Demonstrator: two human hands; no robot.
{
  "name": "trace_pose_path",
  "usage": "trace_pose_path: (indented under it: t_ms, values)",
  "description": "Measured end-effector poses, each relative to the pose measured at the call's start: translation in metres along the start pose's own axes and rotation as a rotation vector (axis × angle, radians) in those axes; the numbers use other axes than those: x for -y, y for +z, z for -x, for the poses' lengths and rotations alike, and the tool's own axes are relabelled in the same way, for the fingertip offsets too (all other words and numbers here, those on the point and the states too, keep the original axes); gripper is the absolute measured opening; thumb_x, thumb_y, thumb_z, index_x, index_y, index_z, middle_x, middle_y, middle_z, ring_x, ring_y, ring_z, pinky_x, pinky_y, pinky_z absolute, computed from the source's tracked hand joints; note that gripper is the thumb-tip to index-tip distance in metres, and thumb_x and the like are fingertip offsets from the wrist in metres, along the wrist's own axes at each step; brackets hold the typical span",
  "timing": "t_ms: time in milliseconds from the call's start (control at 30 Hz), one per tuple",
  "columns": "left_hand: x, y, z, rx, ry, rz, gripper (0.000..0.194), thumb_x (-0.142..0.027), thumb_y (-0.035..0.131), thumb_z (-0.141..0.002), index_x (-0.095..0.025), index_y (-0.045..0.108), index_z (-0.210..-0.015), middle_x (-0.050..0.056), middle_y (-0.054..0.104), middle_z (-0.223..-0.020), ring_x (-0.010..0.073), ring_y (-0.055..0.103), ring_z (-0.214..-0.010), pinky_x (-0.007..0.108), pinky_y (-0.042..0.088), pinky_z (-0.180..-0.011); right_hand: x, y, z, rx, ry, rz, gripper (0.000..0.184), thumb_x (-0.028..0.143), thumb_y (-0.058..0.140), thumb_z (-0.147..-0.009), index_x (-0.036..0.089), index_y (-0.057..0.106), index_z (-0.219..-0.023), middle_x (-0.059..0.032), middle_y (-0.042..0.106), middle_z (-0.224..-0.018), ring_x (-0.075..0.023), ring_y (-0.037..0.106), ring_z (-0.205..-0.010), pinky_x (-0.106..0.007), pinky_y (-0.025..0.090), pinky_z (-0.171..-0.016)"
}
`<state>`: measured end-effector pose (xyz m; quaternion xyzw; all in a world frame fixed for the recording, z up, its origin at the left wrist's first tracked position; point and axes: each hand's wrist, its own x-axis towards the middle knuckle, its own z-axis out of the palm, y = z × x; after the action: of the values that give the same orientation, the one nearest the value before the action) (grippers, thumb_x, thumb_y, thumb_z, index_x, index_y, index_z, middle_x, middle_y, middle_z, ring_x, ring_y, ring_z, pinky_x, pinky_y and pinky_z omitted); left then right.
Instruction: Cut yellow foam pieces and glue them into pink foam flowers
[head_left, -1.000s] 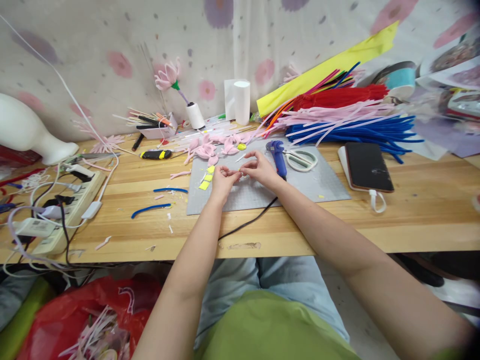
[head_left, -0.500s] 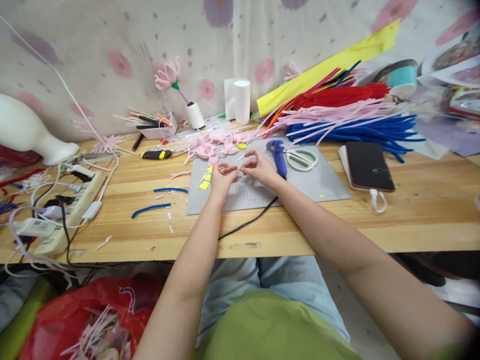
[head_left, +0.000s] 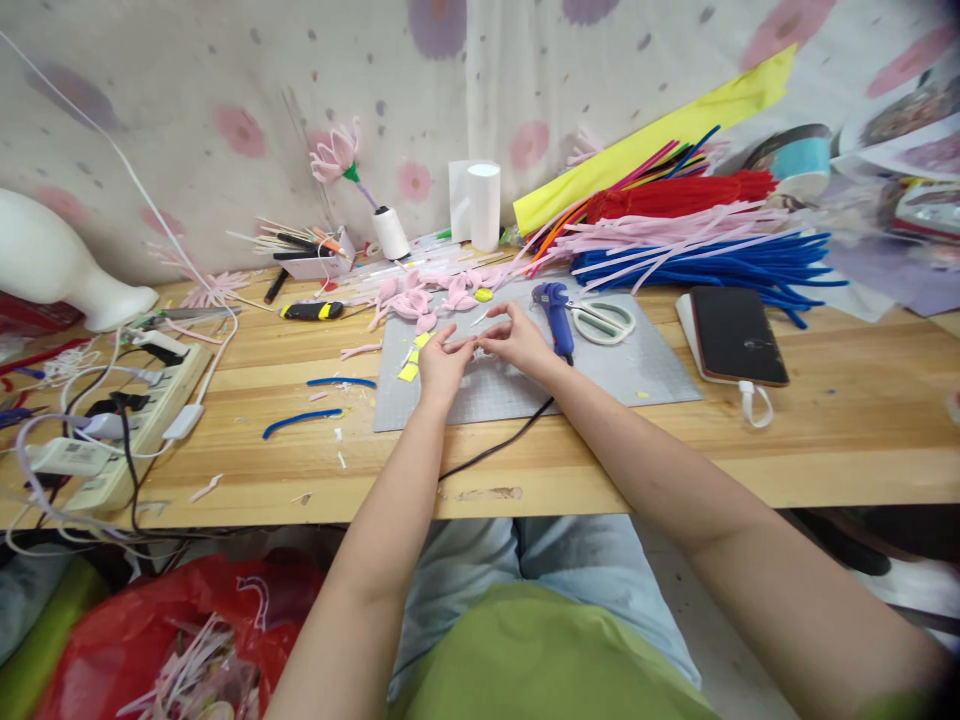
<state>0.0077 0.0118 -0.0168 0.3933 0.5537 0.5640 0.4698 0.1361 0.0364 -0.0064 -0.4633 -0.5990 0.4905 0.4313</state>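
Over the grey cutting mat, my left hand and my right hand meet fingertip to fingertip. Both are pinched around something too small and covered to name. Yellow paper pieces lie just left of my left hand. Beyond my fingers rest pink fuzzy petal shapes and a small yellow piece. A blue glue gun lies right of my right hand, with white-handled scissors beside it.
Blue pipe cleaners, pink ones and red ones are heaped at the back right. A phone lies at right. On the left are a utility knife, cut blue stems and a power strip with tangled cables. A pink flower stands behind.
My fingertips shift slightly against each other, and my left hand's fingers lift and spread a little more. The things on the table stay where they were.
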Motion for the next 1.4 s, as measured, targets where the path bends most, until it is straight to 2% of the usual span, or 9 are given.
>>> trace_pose_path:
  t_ms: [500, 600, 733, 767, 867, 967, 1067, 1200, 1400]
  values:
    - [-0.007, 0.001, 0.001, -0.105, -0.048, 0.058, 0.057, -0.015, 0.070, -0.064, -0.013, 0.053, -0.118, 0.006, 0.070, -0.079, 0.0163, 0.067, -0.073, 0.029, 0.053, -0.069, 0.004, -0.001, 0.001, 0.010, 0.028, -0.035, 0.042, 0.024, 0.068, -0.059, 0.022, 0.040, -0.091, 0.0037, 0.066, -0.070, -0.0105, 0.059, -0.057, -0.022, 0.044, -0.053]
    - [-0.012, -0.001, 0.004, -0.128, -0.095, 0.112, 0.060, -0.014, 0.071, -0.064, -0.012, 0.050, -0.120, 0.006, 0.070, -0.080, 0.0172, 0.068, -0.078, 0.030, 0.053, -0.071, 0.020, -0.023, 0.009, 0.076, 0.047, 0.039, 0.039, 0.028, 0.071, -0.060, 0.021, 0.044, -0.088, 0.0019, 0.065, -0.070, -0.0110, 0.059, -0.059, -0.020, 0.042, -0.049]
    - [-0.016, -0.003, 0.005, -0.146, -0.120, 0.140, 0.064, -0.013, 0.072, -0.062, -0.011, 0.048, -0.122, 0.008, 0.070, -0.083, 0.0180, 0.068, -0.081, 0.030, 0.053, -0.072, 0.041, -0.088, 0.023, 0.506, 0.124, 0.389, 0.029, 0.042, 0.068, -0.067, 0.018, 0.054, -0.072, -0.0019, 0.059, -0.058, -0.0111, 0.053, -0.052, -0.025, 0.041, -0.050]
    - [-0.016, -0.003, 0.004, -0.151, -0.123, 0.142, 0.065, -0.012, 0.072, -0.062, -0.011, 0.048, -0.122, 0.007, 0.070, -0.083, 0.0176, 0.068, -0.081, 0.029, 0.053, -0.073, 0.043, -0.106, 0.024, 0.559, 0.175, 0.491, 0.030, 0.046, 0.065, -0.071, 0.017, 0.055, -0.069, -0.0036, 0.059, -0.058, -0.0115, 0.052, -0.050, -0.027, 0.041, -0.050]
    - [-0.015, -0.003, 0.003, -0.168, -0.125, 0.153, 0.066, -0.010, 0.069, -0.063, -0.011, 0.045, -0.125, 0.006, 0.070, -0.081, 0.0158, 0.068, -0.079, 0.028, 0.053, -0.072, 0.037, -0.141, 0.020, 0.263, 0.285, 0.869, 0.041, 0.058, 0.058, -0.074, 0.019, 0.055, -0.060, -0.0071, 0.056, -0.056, -0.0164, 0.051, -0.050, -0.034, 0.040, -0.053]
    - [-0.014, -0.002, 0.002, -0.182, -0.119, 0.158, 0.068, -0.009, 0.069, -0.063, -0.011, 0.044, -0.126, 0.005, 0.070, -0.080, 0.0148, 0.068, -0.076, 0.027, 0.053, -0.071, 0.019, -0.140, 0.009, -0.086, 0.216, 0.997, 0.042, 0.059, 0.067, -0.065, 0.020, 0.059, -0.076, -0.0119, 0.063, -0.078, -0.0261, 0.060, -0.072, -0.039, 0.045, -0.066]
    - [-0.014, -0.002, 0.003, -0.192, -0.103, 0.155, 0.070, -0.010, 0.071, -0.061, -0.010, 0.044, -0.126, 0.006, 0.071, -0.081, 0.0145, 0.068, -0.075, 0.027, 0.053, -0.070, 0.002, -0.116, -0.001, -0.129, 0.129, 0.859, 0.044, 0.055, 0.066, -0.068, 0.016, 0.061, -0.088, -0.0138, 0.065, -0.097, -0.0275, 0.061, -0.087, -0.040, 0.046, -0.076]
    - [-0.013, -0.001, 0.003, -0.191, -0.094, 0.152, 0.069, -0.008, 0.068, -0.063, -0.010, 0.043, -0.127, 0.006, 0.071, -0.080, 0.0137, 0.067, -0.075, 0.027, 0.053, -0.070, -0.009, -0.087, -0.004, -0.204, 0.120, 0.774, 0.047, 0.057, 0.060, -0.070, 0.016, 0.063, -0.092, -0.0122, 0.066, -0.091, -0.0273, 0.061, -0.087, -0.041, 0.046, -0.079]
    - [-0.011, 0.002, 0.001, -0.183, -0.099, 0.116, 0.072, -0.008, 0.068, -0.063, -0.010, 0.042, -0.130, 0.006, 0.070, -0.079, 0.0151, 0.068, -0.074, 0.027, 0.054, -0.067, -0.013, -0.075, -0.008, -0.293, 0.069, 0.775, 0.033, 0.046, 0.063, -0.068, 0.015, 0.060, -0.082, -0.0147, 0.065, -0.086, -0.0317, 0.060, -0.091, -0.042, 0.046, -0.080]
